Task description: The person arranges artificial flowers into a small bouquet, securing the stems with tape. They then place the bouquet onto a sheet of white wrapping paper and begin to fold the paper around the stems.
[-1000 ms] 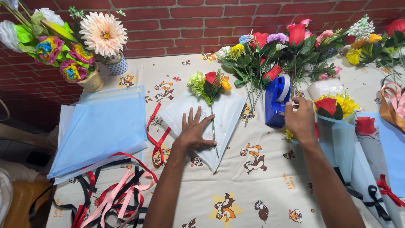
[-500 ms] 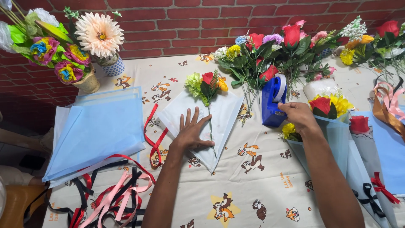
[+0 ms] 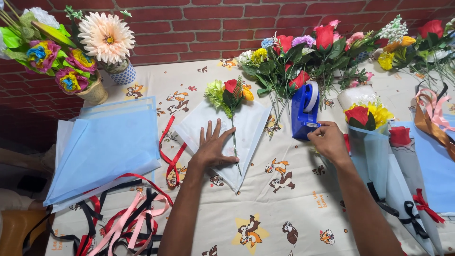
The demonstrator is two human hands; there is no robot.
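While the small posy [image 3: 231, 93] of a red, a yellow and a pale green flower lies on the white wrapping sheet [image 3: 251, 128] with its heads toward the brick wall and its thin stem running straight back toward the person, the left hand [image 3: 213, 148] rests flat on that sheet, fingers spread, pressing rather than gripping, its edge just beside the stem. The stem's long axis passes to the right of this hand, so the left is much the nearer of the two. The right hand [image 3: 328, 140] is well apart, off the sheet's right corner, its fingertips pinched at the front of the blue tape dispenser [image 3: 304, 111]; whether tape is caught between them cannot be told. Beyond lie loose artificial flowers [image 3: 327, 52], wrapped bouquets [image 3: 374, 137], blue paper sheets [image 3: 102, 147] and ribbons [image 3: 123, 223] on the printed tablecloth [image 3: 284, 208].
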